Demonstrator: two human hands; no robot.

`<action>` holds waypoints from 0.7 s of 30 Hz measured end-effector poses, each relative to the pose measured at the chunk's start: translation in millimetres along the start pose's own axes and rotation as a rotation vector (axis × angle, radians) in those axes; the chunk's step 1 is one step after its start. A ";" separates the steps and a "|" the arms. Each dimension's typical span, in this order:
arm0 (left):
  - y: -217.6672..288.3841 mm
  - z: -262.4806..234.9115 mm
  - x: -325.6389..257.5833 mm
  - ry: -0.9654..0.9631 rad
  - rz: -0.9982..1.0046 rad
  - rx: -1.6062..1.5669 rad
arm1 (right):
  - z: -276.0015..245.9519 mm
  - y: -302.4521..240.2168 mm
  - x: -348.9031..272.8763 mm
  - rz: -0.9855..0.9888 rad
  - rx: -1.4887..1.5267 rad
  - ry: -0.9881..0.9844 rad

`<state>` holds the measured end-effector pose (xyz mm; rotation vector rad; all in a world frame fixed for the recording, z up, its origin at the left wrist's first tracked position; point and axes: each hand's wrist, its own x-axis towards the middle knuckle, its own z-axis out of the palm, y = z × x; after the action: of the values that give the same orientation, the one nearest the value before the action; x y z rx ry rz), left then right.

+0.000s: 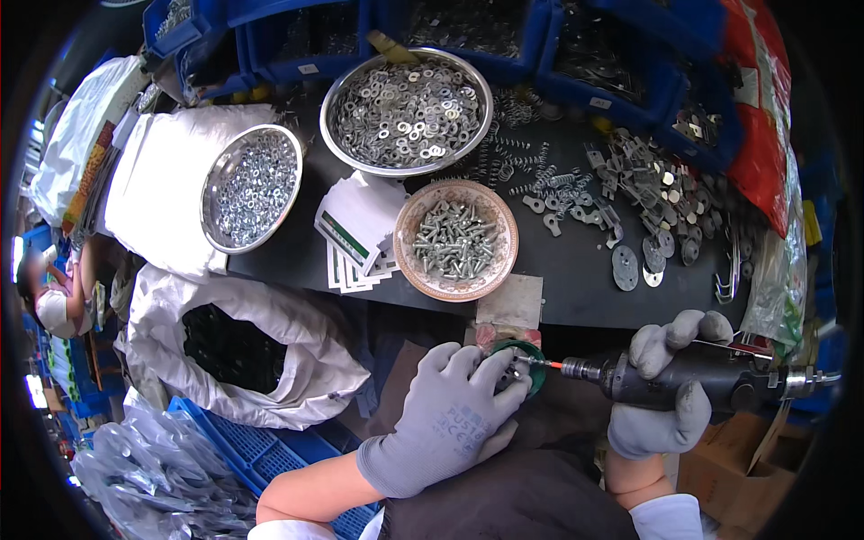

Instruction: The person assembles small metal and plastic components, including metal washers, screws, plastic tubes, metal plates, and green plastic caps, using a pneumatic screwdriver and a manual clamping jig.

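in the head view, the left hand, gloved in grey, has its fingers curled round a green part just beyond the table's near edge, clutching it with some small metal bits that its fingers mostly hide; the right hand, gloved too, is wrapped round a black driver, whose orange-collared bit points left at the part; whether the tip is seated, i cannot tell; this one piece looks partway worked, in my judgement, neither untouched nor set aside; much is left loose: screws fill a bowl on the near side of the table, nuts lie to the left, washers farther off, springs and metal plates to the right; no finished count can be told
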<state>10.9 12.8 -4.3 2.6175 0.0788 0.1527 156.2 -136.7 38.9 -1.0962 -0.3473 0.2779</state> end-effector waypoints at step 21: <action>-15.6 3.5 -7.7 -0.038 0.061 -0.036 | 46.6 14.1 -0.5 0.098 -0.197 -0.456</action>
<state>3.3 23.9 -15.8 2.5869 -0.0174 0.1240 136.1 -92.9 45.4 -1.2420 -0.7397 0.5940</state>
